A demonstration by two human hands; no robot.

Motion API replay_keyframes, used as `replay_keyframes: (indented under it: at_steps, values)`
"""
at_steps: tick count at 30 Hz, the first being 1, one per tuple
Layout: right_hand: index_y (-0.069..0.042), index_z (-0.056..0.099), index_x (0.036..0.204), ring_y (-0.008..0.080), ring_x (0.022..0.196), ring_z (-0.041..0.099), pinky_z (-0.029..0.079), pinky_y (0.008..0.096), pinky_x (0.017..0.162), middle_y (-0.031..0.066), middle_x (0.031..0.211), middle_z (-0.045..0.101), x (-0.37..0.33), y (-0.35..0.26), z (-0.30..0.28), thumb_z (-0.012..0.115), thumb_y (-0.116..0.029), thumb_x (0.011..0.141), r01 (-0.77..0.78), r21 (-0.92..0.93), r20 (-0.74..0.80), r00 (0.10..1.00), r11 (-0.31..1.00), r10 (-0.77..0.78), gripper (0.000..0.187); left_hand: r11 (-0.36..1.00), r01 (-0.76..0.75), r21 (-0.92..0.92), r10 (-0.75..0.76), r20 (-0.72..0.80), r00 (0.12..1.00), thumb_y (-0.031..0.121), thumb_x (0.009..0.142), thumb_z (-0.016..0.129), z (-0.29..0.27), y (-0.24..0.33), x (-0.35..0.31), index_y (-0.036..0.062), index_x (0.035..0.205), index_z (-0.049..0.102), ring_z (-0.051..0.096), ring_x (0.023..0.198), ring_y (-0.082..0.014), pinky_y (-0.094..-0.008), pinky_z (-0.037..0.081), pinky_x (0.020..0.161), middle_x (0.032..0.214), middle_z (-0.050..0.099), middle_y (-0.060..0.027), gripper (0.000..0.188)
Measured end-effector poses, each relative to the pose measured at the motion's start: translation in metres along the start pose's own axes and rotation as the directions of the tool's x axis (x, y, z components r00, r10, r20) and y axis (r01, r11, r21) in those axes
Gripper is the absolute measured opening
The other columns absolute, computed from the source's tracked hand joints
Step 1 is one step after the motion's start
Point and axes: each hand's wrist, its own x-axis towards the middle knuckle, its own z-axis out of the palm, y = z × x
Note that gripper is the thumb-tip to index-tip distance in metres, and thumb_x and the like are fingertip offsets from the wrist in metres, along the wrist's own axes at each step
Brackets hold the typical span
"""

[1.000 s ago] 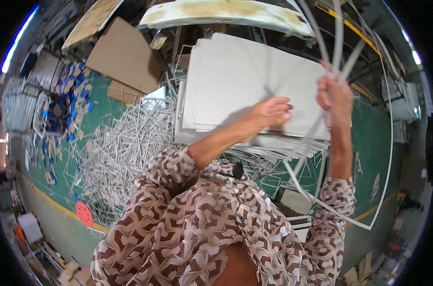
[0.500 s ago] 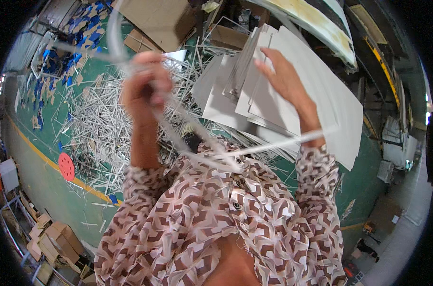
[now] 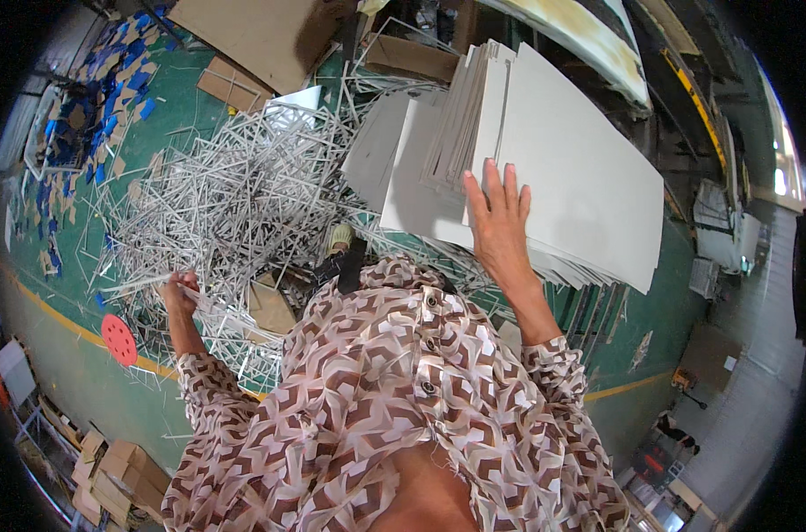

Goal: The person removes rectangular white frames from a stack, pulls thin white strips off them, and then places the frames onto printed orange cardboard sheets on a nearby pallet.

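Gripping thin white strips (image 3: 209,300) in closed fingers, the left hand (image 3: 179,293) hangs left of the stack of grey-white boards (image 3: 562,168), beside a heap of strip offcuts (image 3: 234,195) on the green floor (image 3: 83,355), while the right hand (image 3: 499,217) lies flat on that stack, fingers spread.

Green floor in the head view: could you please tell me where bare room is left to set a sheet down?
Bare green floor shows along the yellow line beside the red disc, left of the left hand. The middle is crowded with white strip offcuts; the right hand rests on the grey board stack, which covers the right.
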Motion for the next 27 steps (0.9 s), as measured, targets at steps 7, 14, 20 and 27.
replay_keyframes:
  at_steps: [7, 14, 20, 27]
  values:
    - [-0.015, 0.047, 0.126, 0.0321, 0.135, 0.021, 0.015, 0.0492, 0.109, 0.0092, 0.143, 0.032, -0.007, 0.010, -0.056, 0.045, 0.018, 0.073, -0.141, 0.229, -0.027, 0.988, 0.963, 0.151, 0.062, 0.687, 0.009, 0.726, 0.240, -0.238, 0.941, 0.037, 0.080, 0.060, -0.014, -0.063, 0.048, 0.0050, 0.120, 0.053, 0.052, 0.095, -0.0263, -0.0377, 0.041, 0.083, 0.110, 0.055, -0.0151, 0.051]
    - [-0.013, 0.054, 0.113, 0.0332, 0.131, 0.031, 0.019, 0.0463, 0.108, 0.0102, 0.134, 0.045, -0.021, 0.010, -0.072, 0.053, 0.007, 0.081, -0.203, 0.393, -0.102, 0.960, 0.897, 0.262, 0.038, 0.705, -0.234, 0.670, 0.202, 0.127, 0.971, 0.016, 0.078, 0.061, 0.238, -0.099, -0.040, -0.0010, 0.109, 0.060, 0.055, 0.097, -0.0225, -0.0332, 0.041, 0.083, 0.103, 0.063, -0.0123, 0.035]
    - [-0.010, 0.054, 0.115, 0.0296, 0.131, 0.033, 0.026, 0.0416, 0.108, 0.0096, 0.133, 0.046, -0.023, 0.015, -0.107, 0.055, 0.012, 0.076, -0.247, 0.356, -0.161, 0.934, 0.901, 0.319, 0.044, 0.819, -0.234, 0.524, -0.239, 0.682, 0.691, 0.012, 0.085, 0.056, 0.373, -0.146, -0.128, 0.0046, 0.115, 0.056, 0.060, 0.092, -0.0165, -0.0273, 0.045, 0.078, 0.103, 0.063, -0.0069, 0.031]
    - [-0.012, 0.056, 0.115, 0.0275, 0.130, 0.035, 0.025, 0.0391, 0.108, 0.0080, 0.131, 0.049, -0.023, 0.005, -0.110, 0.057, 0.013, 0.074, -0.219, 0.448, -0.148, 0.938, 0.867, 0.313, 0.048, 0.658, -0.106, 0.745, -0.703, 0.659, 0.268, 0.028, 0.089, 0.056, 0.453, -0.197, -0.240, -0.0064, 0.111, 0.053, 0.061, 0.097, -0.0219, -0.0312, 0.051, 0.084, 0.109, 0.060, -0.0202, 0.041]
